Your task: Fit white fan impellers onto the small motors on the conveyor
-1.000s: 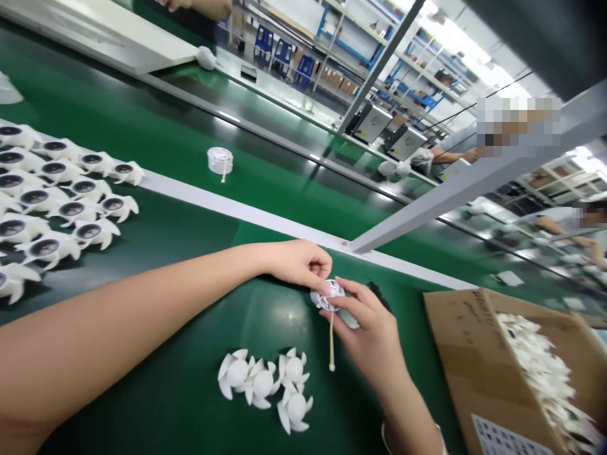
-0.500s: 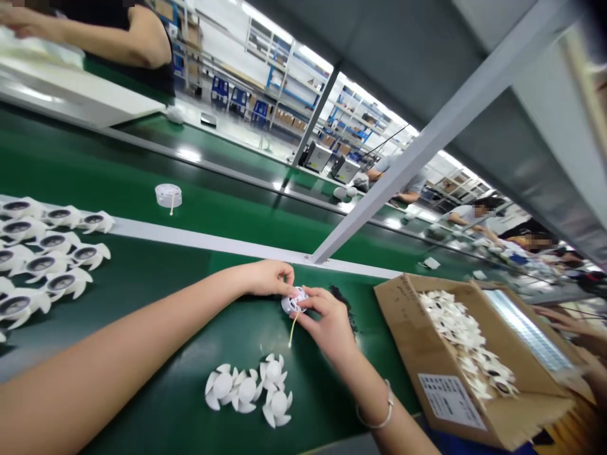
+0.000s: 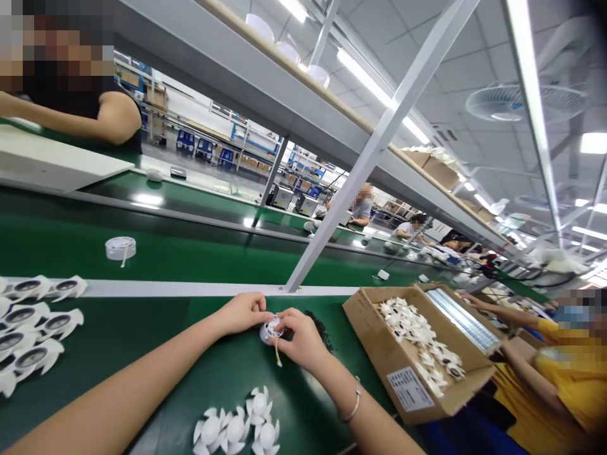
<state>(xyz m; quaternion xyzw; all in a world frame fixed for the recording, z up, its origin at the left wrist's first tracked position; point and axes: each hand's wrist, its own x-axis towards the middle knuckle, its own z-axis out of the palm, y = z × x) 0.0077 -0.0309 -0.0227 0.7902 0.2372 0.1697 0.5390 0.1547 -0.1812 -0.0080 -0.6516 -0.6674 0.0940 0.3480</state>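
Observation:
A small white round fan housing (image 3: 268, 331), with a pale yellow cable hanging from it, is held above the green work surface between my two hands. My left hand (image 3: 244, 314) is closed at its upper left rim, the thumb against it and the other fingers curled. My right hand (image 3: 301, 339) grips it from the right, with fingertips over the open face and the thumb below. Whether a small part is under those fingertips is hidden. Behind my right hand lies a pile of small black pieces (image 3: 322, 332). White fan impellers (image 3: 236, 428) lie in front of me.
More white impellers (image 3: 32, 358) stand in rows at the left. Another white housing (image 3: 120, 248) sits on the green belt beyond the pale rail (image 3: 156, 289). A cardboard box (image 3: 374, 341) of impellers is at the right, beside a person in yellow (image 3: 545, 392). A slanted metal post (image 3: 341, 196) rises ahead.
The camera view has tilted upward, showing more ceiling and the upper shelf. Both hands keep their hold on the housing, with little visible change in the fingers.

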